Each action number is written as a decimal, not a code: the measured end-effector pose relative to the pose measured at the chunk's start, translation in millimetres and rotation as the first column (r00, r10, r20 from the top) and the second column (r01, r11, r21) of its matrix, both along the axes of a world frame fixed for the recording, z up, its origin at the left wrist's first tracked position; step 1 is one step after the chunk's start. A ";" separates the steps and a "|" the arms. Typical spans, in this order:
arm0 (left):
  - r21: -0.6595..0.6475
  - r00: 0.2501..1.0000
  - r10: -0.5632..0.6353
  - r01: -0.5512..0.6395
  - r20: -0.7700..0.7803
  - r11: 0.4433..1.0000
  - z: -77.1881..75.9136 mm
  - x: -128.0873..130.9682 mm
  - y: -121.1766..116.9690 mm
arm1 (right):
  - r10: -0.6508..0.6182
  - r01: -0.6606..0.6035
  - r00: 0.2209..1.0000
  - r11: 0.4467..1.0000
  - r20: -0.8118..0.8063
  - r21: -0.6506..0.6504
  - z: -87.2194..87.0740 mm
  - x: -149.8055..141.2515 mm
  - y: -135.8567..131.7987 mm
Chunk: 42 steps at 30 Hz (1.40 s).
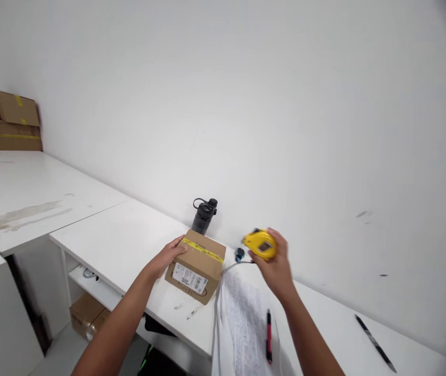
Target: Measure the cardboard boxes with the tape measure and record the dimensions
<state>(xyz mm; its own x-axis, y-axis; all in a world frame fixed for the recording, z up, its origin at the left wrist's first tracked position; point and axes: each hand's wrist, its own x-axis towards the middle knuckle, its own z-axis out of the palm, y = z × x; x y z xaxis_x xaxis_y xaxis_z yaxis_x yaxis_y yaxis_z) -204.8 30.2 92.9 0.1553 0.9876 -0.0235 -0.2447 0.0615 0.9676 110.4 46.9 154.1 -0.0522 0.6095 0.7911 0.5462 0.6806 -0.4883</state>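
A small cardboard box point(203, 256) with yellow tape across its top and a white label on its front sits on the white table. My left hand point(170, 255) grips the box's left edge, thumb on top and the other fingers at the far side. To the right, raised above the table, my right hand point(277, 263) is closed around a yellow tape measure point(260, 244). No blade can be made out extending from it. Printed paper sheets point(242, 324) lie right of the box, with a red and black pen point(269, 337) on them.
A dark water bottle point(204, 216) stands behind the box against the wall. A small dark item point(239, 254) and a grey cable point(217, 318) lie nearby. Farther right is a black pointed tool point(375, 343). Larger cartons point(7, 133) are stacked far left; another carton point(85, 313) sits beneath the table.
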 end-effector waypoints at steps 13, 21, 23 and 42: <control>0.082 0.986 0.111 -0.122 0.122 0.989 -11.0 22.9 3.0 | 0.532 -0.458 0.837 0.809 0.128 -0.368 -32.7 -137.1 67.1; 0.080 0.973 0.154 -0.170 0.172 0.982 -11.4 30.8 -0.8 | 0.514 -0.470 0.840 0.849 0.174 -0.240 -31.8 -141.5 64.2; 0.086 0.971 0.152 -0.170 0.185 0.982 -10.5 31.7 -1.6 | 0.560 -0.506 0.800 0.823 0.217 -0.257 -29.0 -141.6 61.4; 0.014 0.929 0.346 -0.350 0.132 0.936 -13.6 34.4 8.9 | 0.439 -0.364 0.893 0.835 0.101 -0.413 -44.7 22.4 28.4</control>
<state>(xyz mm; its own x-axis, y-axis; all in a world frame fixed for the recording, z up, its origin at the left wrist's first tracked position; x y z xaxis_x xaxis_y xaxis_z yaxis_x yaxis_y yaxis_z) -170.4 39.1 79.3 -0.1990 0.9799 0.0110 -0.3641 -0.0843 0.9275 132.8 75.4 109.4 -0.4786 0.7482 0.4595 0.3690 0.6463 -0.6680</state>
